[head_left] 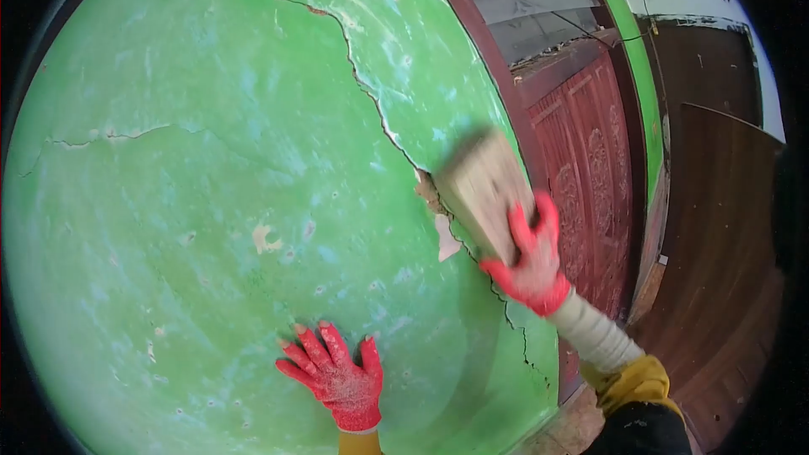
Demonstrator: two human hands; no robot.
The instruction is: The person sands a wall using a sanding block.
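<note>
My right hand (537, 263), in a red glove, grips a thick pale wooden block (484, 190) by its lower right side. The block is at the green wall (211, 227), over part of a long crack (368, 93), and its top end is blurred. Whether it touches the wall I cannot tell. Beside its left edge the paint is broken, baring a brown patch (430, 194) and a pale patch (446, 238). Lower down, my left hand (341, 377), in a dusty red glove, lies on the wall with its fingers spread and holds nothing.
To the right of the wall is a carved reddish-brown door (586, 168) in a dark red frame (480, 42). Farther right stand brown wooden panels (716, 227). A thinner crack (114, 136) runs across the upper left of the wall. A strip of floor (569, 428) shows at the bottom.
</note>
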